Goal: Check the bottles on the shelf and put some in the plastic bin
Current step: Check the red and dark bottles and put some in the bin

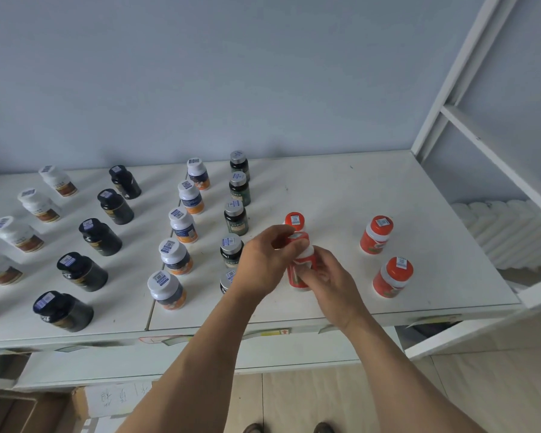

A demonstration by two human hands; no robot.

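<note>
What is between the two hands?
A red plastic bottle with a red cap, seen in the head view. The left hand grips its top and the right hand holds its body.

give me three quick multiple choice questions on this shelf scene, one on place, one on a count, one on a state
1. Where do the black-capped dark bottles stand relative to the red-capped bottle in the grip of both hands?
A. far left
B. far right
C. directly behind it

2. How many red-capped bottles stand free at the right of the white shelf?
A. none
B. two
C. five

3. What is the state of the held red-capped bottle?
A. lying flat on the shelf
B. gripped by both hands
C. untouched

Answers: 1 A, their column is left of the white-capped rows. 2 B, one behind the other. 3 B, left hand at its cap, right hand round its body.
</note>
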